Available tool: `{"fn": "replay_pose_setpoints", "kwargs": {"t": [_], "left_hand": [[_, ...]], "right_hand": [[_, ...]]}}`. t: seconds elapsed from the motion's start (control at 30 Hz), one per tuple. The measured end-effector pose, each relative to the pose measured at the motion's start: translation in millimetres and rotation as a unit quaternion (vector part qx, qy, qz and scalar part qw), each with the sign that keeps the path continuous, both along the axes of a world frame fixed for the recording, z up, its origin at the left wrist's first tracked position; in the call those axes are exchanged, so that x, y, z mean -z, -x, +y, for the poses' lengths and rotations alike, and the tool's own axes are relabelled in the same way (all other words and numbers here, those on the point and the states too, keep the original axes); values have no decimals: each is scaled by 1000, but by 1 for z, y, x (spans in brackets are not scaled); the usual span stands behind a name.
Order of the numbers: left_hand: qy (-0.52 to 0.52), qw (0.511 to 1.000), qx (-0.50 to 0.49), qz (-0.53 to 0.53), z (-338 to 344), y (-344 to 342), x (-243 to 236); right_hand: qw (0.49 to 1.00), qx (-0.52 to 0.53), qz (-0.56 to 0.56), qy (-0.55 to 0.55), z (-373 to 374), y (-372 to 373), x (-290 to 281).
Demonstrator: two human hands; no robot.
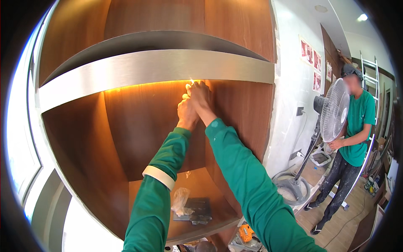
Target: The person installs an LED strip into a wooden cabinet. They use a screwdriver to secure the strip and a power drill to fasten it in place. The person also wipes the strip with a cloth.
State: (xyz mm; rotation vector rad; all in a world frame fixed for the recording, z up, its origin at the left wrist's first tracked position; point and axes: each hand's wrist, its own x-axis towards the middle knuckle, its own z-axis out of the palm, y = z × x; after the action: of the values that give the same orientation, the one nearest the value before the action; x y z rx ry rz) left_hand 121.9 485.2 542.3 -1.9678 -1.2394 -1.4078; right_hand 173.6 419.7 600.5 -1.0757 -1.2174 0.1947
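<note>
The green sleeves (145,216) come first, reaching up from below, with a cream ring (158,178) — perhaps a tape roll — around the left forearm. If it slides or snags on the cabinet (147,130), it could jog the left hand (187,112).

Inside the cabinet, near the front edge of its bottom board (223,210), a crumpled clear bag (180,200) rests partly over a dark flat panel (203,206). Anything dropped from above could land on them or bounce over that edge.

Farther up, the left hand is curled just below and touching the right hand (200,95), whose fingers are bent at the lower edge of the metal shelf front (155,65). What they grip, if anything, I cannot tell; the fingers hide it. The light strip (147,85) glows along that lower edge, left of the hands, with a bright spot at the fingertips. A hard tug or twist there could pull the strip loose or kink it, and since it is lit, a bared contact could short. Arms raised this high may tire and slip.

Beyond the cabinet's right edge, a co-worker (358,126) stands at a tall fan (337,110), a ladder (370,69) behind; shifting the fan could catch its cord.
</note>
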Motion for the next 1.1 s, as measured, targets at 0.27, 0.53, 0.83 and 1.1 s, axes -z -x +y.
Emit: {"fn": "replay_pose_setpoints", "kwargs": {"t": [0.27,0.53,0.83,1.1], "left_hand": [[19,999,-40,14,-17,-7,-10],[9,1000,-21,18,-20,-3,-12],[18,999,-3,33,-14,6,-12],[12,998,-16,54,-10,12,-12]], "right_hand": [[977,-154,144,-1,31,-23,21],[999,42,1,0,2,-19,9],[993,62,-76,-67,-2,-14,2],[992,41,-73,-90,10,-13,5]]}}
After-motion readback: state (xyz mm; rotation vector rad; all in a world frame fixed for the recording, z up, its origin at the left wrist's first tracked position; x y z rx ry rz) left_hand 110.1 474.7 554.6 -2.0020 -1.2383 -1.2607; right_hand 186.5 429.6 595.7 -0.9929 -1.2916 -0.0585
